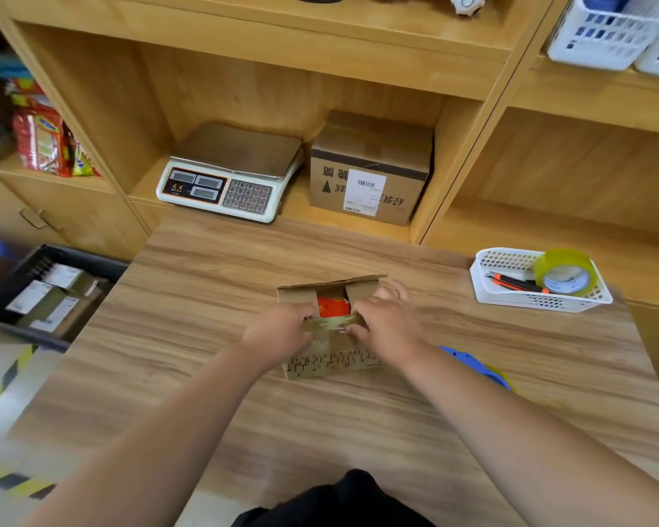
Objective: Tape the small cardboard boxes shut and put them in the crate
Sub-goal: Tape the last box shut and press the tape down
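Centre frame: left hand (282, 330) and right hand (387, 321) both gripped near flap of open small box (331, 365); black crate (84, 256) mid-left

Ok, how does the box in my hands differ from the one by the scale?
The held box is open, red contents showing; the shelf box is closed. The shelf box is bigger and carries a white label; the held box shows none. Both are brown cardboard.
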`<action>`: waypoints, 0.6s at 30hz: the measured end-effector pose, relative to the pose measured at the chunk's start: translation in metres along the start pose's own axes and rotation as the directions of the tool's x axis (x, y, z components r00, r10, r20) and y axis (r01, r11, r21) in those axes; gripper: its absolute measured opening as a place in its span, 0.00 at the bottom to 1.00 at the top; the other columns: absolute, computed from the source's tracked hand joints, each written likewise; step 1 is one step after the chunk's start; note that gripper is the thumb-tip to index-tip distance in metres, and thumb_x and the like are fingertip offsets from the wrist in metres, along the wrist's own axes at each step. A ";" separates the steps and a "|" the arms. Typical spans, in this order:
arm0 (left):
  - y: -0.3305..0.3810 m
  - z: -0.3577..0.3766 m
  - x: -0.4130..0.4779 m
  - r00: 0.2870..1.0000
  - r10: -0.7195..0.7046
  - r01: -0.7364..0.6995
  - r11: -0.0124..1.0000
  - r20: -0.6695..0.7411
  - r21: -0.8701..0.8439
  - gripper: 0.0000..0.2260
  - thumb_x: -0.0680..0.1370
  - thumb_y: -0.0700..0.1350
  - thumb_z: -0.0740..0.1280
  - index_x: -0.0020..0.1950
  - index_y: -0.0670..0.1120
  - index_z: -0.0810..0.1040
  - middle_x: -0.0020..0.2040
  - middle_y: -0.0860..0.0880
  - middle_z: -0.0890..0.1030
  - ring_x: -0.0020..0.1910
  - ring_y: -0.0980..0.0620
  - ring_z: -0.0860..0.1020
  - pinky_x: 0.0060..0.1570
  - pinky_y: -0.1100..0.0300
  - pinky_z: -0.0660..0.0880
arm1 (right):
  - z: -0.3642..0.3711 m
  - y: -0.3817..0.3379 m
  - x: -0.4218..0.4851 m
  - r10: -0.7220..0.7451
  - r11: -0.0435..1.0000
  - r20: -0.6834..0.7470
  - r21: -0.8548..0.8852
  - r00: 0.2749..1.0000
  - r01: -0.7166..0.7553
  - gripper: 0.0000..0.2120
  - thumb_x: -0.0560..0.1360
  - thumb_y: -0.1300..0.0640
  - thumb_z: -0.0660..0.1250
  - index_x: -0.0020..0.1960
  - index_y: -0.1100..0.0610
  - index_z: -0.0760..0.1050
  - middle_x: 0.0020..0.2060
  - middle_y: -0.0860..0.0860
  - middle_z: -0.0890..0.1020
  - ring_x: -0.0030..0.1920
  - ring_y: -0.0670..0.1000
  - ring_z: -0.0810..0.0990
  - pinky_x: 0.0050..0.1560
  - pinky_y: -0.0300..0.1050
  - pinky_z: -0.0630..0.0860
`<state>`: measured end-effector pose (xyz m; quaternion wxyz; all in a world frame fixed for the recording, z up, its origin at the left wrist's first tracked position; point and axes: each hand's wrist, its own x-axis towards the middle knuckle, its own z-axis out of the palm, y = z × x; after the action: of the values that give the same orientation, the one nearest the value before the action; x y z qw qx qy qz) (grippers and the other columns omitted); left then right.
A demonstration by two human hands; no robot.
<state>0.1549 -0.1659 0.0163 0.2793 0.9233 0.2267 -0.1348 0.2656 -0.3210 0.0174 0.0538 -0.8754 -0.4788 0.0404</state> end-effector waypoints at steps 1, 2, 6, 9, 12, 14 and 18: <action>-0.003 0.004 -0.003 1.000 0.018 -0.017 0.997 -0.002 0.074 0.09 0.75 0.43 0.63 0.48 0.58 0.73 0.43 0.54 0.79 0.40 0.53 0.77 0.34 0.59 0.74 | 0.004 -0.003 -0.003 -0.014 1.000 0.010 -0.008 1.000 0.014 0.12 0.76 0.41 0.63 0.50 0.48 0.76 0.48 0.45 0.81 0.57 0.49 0.73 0.74 0.51 0.46; -0.006 0.007 -0.005 0.999 0.045 -0.045 0.990 0.000 0.137 0.08 0.75 0.43 0.62 0.50 0.56 0.73 0.44 0.53 0.79 0.40 0.52 0.76 0.34 0.59 0.72 | 0.007 -0.006 -0.006 -0.026 1.000 0.021 -0.016 0.999 0.026 0.12 0.76 0.41 0.62 0.51 0.48 0.76 0.47 0.45 0.81 0.57 0.50 0.73 0.74 0.51 0.46; -0.017 0.014 -0.010 0.992 0.113 -0.097 0.964 -0.049 0.248 0.10 0.75 0.44 0.62 0.56 0.51 0.73 0.48 0.49 0.79 0.44 0.48 0.74 0.37 0.59 0.67 | 0.021 -0.013 -0.012 -0.045 0.999 -0.003 -0.022 0.999 0.045 0.11 0.75 0.44 0.65 0.49 0.51 0.77 0.43 0.47 0.81 0.53 0.52 0.75 0.73 0.52 0.49; -0.026 0.013 -0.010 0.959 0.190 -0.135 0.958 -0.209 0.251 0.20 0.75 0.48 0.66 0.66 0.49 0.70 0.60 0.50 0.74 0.59 0.49 0.71 0.56 0.59 0.67 | 0.029 -0.011 -0.011 -0.028 0.998 -0.094 -0.057 0.995 0.023 0.12 0.68 0.45 0.74 0.43 0.53 0.78 0.39 0.48 0.79 0.47 0.54 0.77 0.67 0.52 0.56; -0.037 0.007 -0.011 0.940 0.203 -0.129 0.955 -0.272 0.267 0.39 0.72 0.56 0.70 0.77 0.49 0.54 0.71 0.50 0.62 0.70 0.50 0.60 0.71 0.56 0.55 | 0.031 -0.009 -0.012 -0.017 0.999 -0.153 -0.053 0.988 0.009 0.21 0.64 0.46 0.76 0.52 0.54 0.78 0.52 0.52 0.78 0.55 0.57 0.73 0.65 0.52 0.57; -0.047 0.005 -0.006 0.949 0.208 -0.137 0.949 -0.237 0.285 0.49 0.69 0.59 0.71 0.78 0.49 0.44 0.77 0.51 0.52 0.76 0.51 0.50 0.74 0.55 0.44 | 0.028 -0.010 -0.013 0.012 0.998 -0.108 -0.066 0.994 -0.019 0.31 0.67 0.43 0.73 0.66 0.54 0.70 0.67 0.54 0.70 0.67 0.56 0.63 0.72 0.51 0.50; -0.060 0.008 0.004 0.973 0.212 -0.166 0.919 -0.095 0.357 0.53 0.68 0.62 0.71 0.78 0.49 0.37 0.79 0.51 0.46 0.77 0.54 0.41 0.73 0.55 0.34 | 0.026 -0.008 -0.012 0.066 0.991 0.069 -0.120 0.995 -0.057 0.45 0.73 0.36 0.63 0.78 0.54 0.43 0.78 0.51 0.44 0.77 0.52 0.41 0.74 0.54 0.34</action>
<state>0.1275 -0.1242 -0.0189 0.1085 0.9824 0.1271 -0.0835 0.2493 -0.3259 -0.0075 -0.0164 -0.8893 -0.4548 0.0455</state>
